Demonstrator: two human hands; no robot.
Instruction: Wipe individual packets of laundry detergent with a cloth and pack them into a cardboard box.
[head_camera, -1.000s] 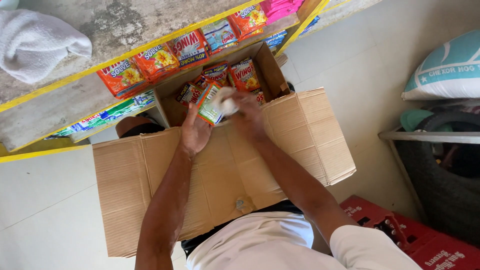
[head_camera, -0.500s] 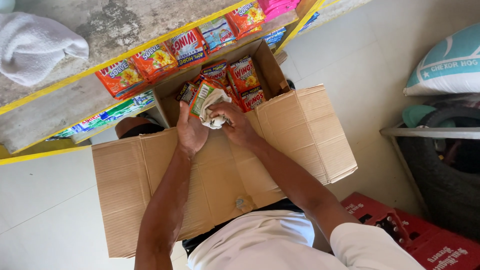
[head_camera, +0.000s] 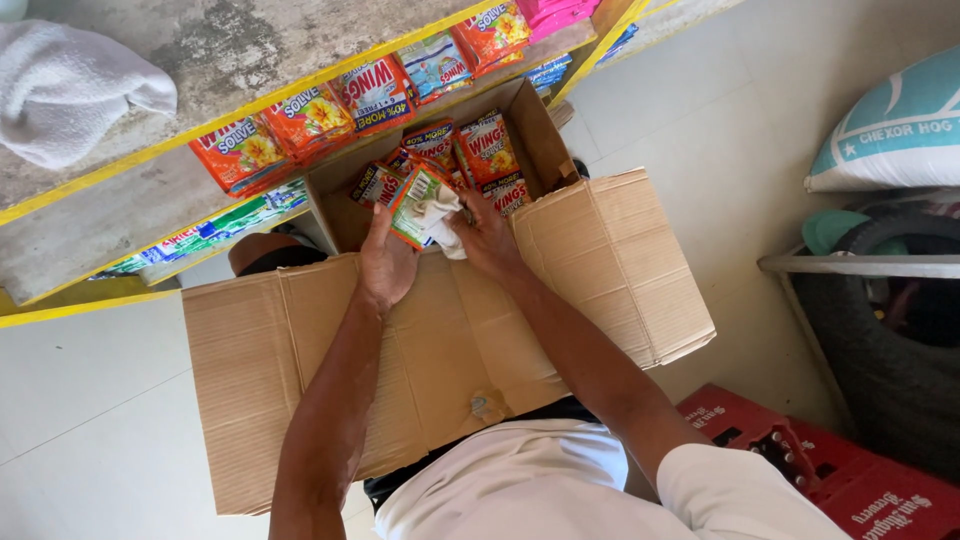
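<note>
Two bare forearms rise from the bottom edge, where a white shirt (head_camera: 560, 490) hides the person's body and is itself cut off by the frame. At four o'clock lies a red plastic bottle crate (head_camera: 800, 470), only partly in view. The arms cross the big folded-out flap of a brown corrugated cardboard box (head_camera: 560, 310), which fills the middle of the view; what the box stands on is hidden beneath it.

Just past the flap's far edge, at about twelve o'clock from the centre, the left hand (head_camera: 387, 262) is curled around the near end of a small green and orange printed sachet (head_camera: 415, 205), its thumb lying along the sachet's side. The right hand (head_camera: 487, 238) is closed on a crumpled white cloth (head_camera: 440, 212) pressed against the sachet's face, so both hands are grasping; the fingertips of each are hidden behind what they hold. The sachet is held tilted over the open mouth of the box, above the orange and red sachets inside the box (head_camera: 480, 155), which are jumbled and partly covered by the hands.

Farther off, toward eleven o'clock, a row of orange sachets (head_camera: 290, 125) hangs along the yellow-edged grey concrete shelf (head_camera: 120, 215). A rumpled white towel (head_camera: 70, 85) lies on the shelf's top at ten o'clock. At two o'clock a pale sack with teal print (head_camera: 890, 125) is cut off by the right edge, with a black tyre (head_camera: 890, 330) below it, hard to make out in shadow.
</note>
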